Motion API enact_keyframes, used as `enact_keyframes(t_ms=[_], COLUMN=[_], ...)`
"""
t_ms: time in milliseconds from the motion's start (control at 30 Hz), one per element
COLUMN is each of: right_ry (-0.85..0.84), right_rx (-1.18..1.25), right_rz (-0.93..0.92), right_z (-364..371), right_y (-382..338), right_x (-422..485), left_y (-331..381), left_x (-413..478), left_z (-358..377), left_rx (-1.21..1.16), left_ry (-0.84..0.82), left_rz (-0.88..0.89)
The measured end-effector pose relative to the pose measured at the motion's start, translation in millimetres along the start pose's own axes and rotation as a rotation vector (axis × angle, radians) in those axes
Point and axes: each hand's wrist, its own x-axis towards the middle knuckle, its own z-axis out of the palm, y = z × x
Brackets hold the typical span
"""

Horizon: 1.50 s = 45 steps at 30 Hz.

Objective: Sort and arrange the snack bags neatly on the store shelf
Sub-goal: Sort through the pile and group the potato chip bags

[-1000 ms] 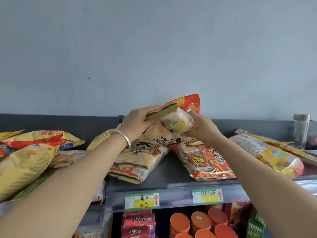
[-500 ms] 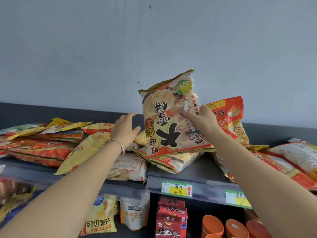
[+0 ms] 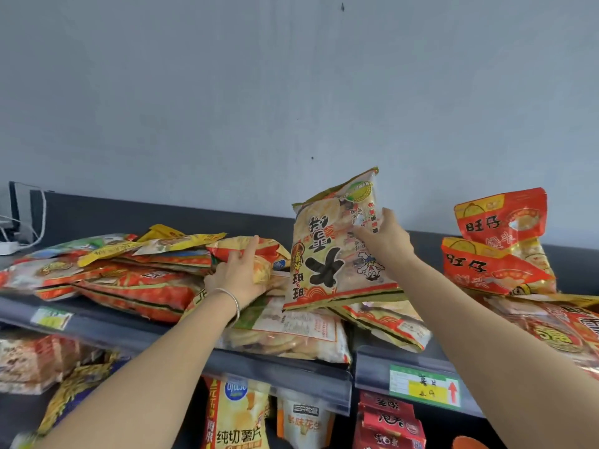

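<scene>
Grey wall backs the top shelf, which carries the snack bags to be sorted. Judged from the layout, sorting is at an early stage. A heap of bags lies flat and overlapping on the left half, and more lie loose at the right end. Only two red pouches stand upright against the back panel. Potato chip bags occupy the shelf below. A rice cracker bag stands upright at centre, base on flat bags, with round crackers visible through its clear film. The right hand pinches its upper right edge, fingers clamped. The left hand curls its fingers over an orange-and-yellow bag atop the heap.
</scene>
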Motion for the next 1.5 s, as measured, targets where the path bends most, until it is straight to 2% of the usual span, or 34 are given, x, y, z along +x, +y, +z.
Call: enact_keyframes(t_ms=[200,400,633,800,933,1033,1167,1233,1400,1500], right_ry=[0.039,0.109,-0.070,-0.149,-0.163,-0.097,-0.054,-0.053,-0.077,-0.075], right_rx=[-0.114,-0.099,0.064,-0.069,-0.251,-0.280,-0.244,-0.190,0.011,0.020], right_rz=[0.073,0.117,0.149,0.148,0.176,0.193,0.177,0.170,0.135,-0.018], right_z=[34.4,52.1,81.3,102.0,93.1,84.0,89.3,92.6,66.0,40.0], right_y=[-7.7,-16.1,-27.6,-36.4,-34.2,-32.2,-31.0,-27.6,-15.9,-8.5], right_x=[3.7,3.5,13.0,14.5,25.0,31.4,26.0,15.6,3.2,4.6], left_y=[-26.9,-45.3,-64.0,-67.2,-61.5,-48.2,-17.6,1.5,41.4,64.1], left_x=[26.0,37.6,43.8,46.6,45.6,44.1,39.1,34.6,26.5,22.0], left_z=[-0.4,-1.8,-12.8,-8.2,-10.5,-25.2,-52.4,-58.7,-50.3,-50.3], left_rx=[-0.145,-0.230,-0.287,-0.428,-0.425,-0.383,-0.372,-0.353,-0.339,-0.356], left_ry=[0.125,0.252,0.384,0.336,0.424,0.579,0.698,0.675,0.562,0.564], left_rz=[0.038,0.040,0.048,0.111,0.119,0.231,0.499,0.588,0.667,0.720])
